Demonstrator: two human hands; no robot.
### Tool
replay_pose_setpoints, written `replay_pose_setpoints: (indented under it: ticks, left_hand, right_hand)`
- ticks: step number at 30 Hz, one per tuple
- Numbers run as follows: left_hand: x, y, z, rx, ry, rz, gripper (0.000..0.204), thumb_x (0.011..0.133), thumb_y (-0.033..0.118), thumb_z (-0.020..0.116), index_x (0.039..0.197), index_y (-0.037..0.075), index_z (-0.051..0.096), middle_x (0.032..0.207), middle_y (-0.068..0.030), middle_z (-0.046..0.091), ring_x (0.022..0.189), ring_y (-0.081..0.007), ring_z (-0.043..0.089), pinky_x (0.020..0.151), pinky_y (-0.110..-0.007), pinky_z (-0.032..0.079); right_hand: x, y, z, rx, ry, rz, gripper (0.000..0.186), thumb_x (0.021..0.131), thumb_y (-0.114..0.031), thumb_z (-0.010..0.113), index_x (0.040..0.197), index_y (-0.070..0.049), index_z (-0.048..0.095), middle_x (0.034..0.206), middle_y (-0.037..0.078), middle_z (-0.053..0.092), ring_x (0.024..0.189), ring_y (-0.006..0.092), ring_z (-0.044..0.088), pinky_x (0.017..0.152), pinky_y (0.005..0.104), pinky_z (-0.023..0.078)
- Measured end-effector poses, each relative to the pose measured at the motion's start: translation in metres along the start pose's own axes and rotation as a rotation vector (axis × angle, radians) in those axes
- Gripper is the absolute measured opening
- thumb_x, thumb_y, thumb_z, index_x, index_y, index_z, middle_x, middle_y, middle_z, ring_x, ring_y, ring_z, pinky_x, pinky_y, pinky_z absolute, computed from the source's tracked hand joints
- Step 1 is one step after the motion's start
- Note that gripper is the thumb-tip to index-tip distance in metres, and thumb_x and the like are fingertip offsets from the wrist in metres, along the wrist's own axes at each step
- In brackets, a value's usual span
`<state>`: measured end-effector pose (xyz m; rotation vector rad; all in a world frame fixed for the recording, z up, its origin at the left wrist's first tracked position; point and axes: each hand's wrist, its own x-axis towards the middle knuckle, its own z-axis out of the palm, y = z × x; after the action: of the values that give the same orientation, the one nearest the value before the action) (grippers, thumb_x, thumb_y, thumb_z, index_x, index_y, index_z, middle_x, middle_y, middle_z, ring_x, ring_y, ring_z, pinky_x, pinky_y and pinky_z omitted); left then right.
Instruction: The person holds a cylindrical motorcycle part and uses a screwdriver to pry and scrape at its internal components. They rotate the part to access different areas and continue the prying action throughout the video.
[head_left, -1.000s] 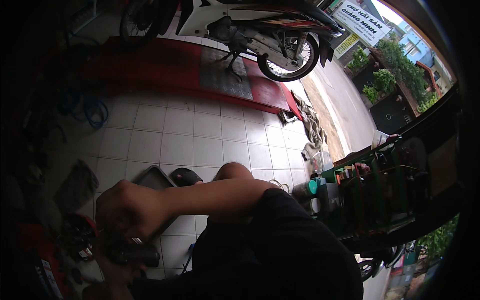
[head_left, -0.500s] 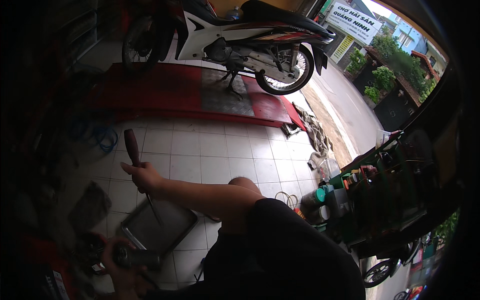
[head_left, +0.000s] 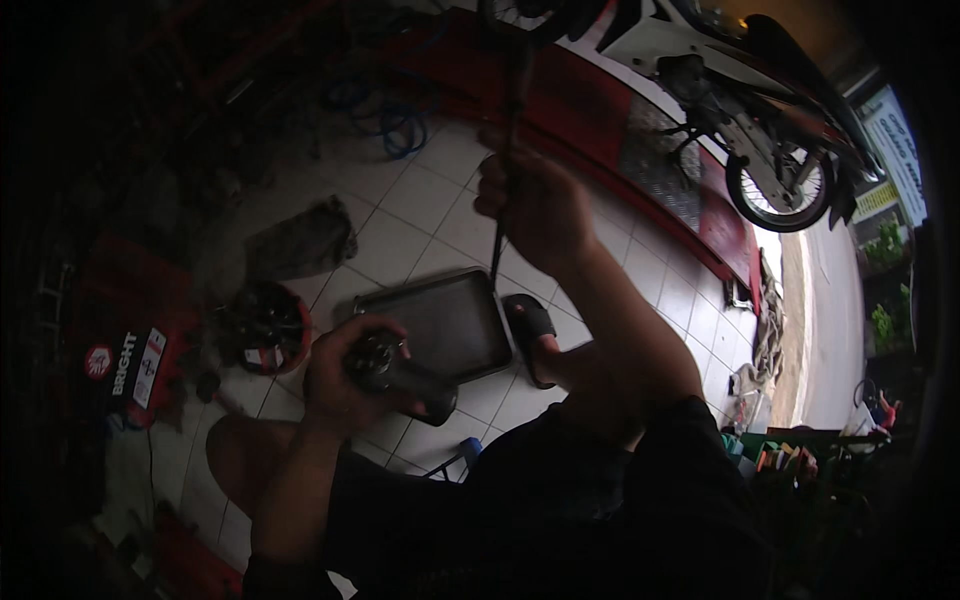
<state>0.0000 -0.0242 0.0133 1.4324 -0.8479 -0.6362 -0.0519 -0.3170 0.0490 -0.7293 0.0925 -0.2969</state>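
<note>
My right hand [head_left: 540,205] is closed around a long screwdriver [head_left: 517,80], held upright with its dark handle up. The thin shaft points down toward the far right corner of a shallow metal tray [head_left: 507,345] on the floor. Nearer to me, my left hand [head_left: 340,370] grips a dark cylindrical metal part [head_left: 425,392], its rounded, shiny end by the fingers. That part overlaps the tray's near left side in view; its exact kind cannot be made out. The two hands are apart, and the screwdriver does not touch the part.
A red lift platform [head_left: 590,130] carries a motorbike [head_left: 710,110] at the far right. On the tiles lie a dark cloth [head_left: 305,238], a red-rimmed round container [head_left: 300,335] and a coiled blue hose [head_left: 400,130]. My sandalled foot [head_left: 530,325] stands beside the tray; a red-black box [head_left: 130,375] is left.
The view has swung left, so the motorbike and tray sit farther right. The screwdriver's shaft has shifted from over the tray to its far right corner. Both hands keep their hold.
</note>
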Motion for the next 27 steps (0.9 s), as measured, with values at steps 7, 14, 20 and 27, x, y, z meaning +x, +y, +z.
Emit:
replay_pose_setpoints:
  ticks: [7, 14, 20, 27]
  left_hand:
    - [-0.004, -0.010, -0.011, -0.083, -0.037, 0.022, 0.074, 0.051, 0.009, 0.099, 0.115, 0.003, 0.062, 0.095, -0.0045, 0.066, 0.090, -0.0114, 0.065, 0.080, -0.026, 0.052]
    - [-0.004, -0.003, -0.001, 0.003, -0.050, -0.005, 0.077, 0.050, 0.013, 0.102, 0.115, 0.003, 0.062, 0.092, -0.0028, 0.068, 0.085, -0.0087, 0.065, 0.076, -0.024, 0.052]
    - [0.000, -0.002, 0.009, 0.033, -0.041, -0.004, 0.073, 0.050, 0.023, 0.102, 0.109, 0.005, 0.064, 0.084, -0.0003, 0.066, 0.077, -0.0083, 0.062, 0.070, -0.024, 0.049]
    - [0.000, -0.004, 0.010, 0.026, -0.010, 0.005, 0.069, 0.050, 0.027, 0.102, 0.105, 0.007, 0.065, 0.078, -0.0001, 0.065, 0.072, -0.0087, 0.061, 0.067, -0.025, 0.048]
  right_hand:
    - [-0.037, -0.027, 0.034, -0.278, -0.306, -0.249, 0.029, 0.106, -0.012, 0.046, 0.133, -0.001, 0.045, 0.110, 0.017, 0.063, 0.111, 0.0397, 0.068, 0.089, 0.0452, 0.063]
    - [-0.072, -0.005, 0.065, -0.575, -0.284, -0.235, 0.015, 0.105, -0.003, 0.045, 0.117, 0.002, 0.038, 0.098, 0.021, 0.066, 0.101, 0.0380, 0.072, 0.084, 0.0414, 0.064]
    - [-0.078, -0.001, 0.067, -0.655, -0.372, -0.303, 0.012, 0.103, 0.004, 0.039, 0.115, 0.004, 0.037, 0.098, 0.024, 0.066, 0.103, 0.0365, 0.072, 0.089, 0.0407, 0.062]
    - [-0.080, 0.003, 0.074, -0.725, -0.291, -0.252, 0.017, 0.106, -0.010, 0.046, 0.112, -0.001, 0.033, 0.092, 0.020, 0.064, 0.098, 0.0379, 0.073, 0.084, 0.0406, 0.062]
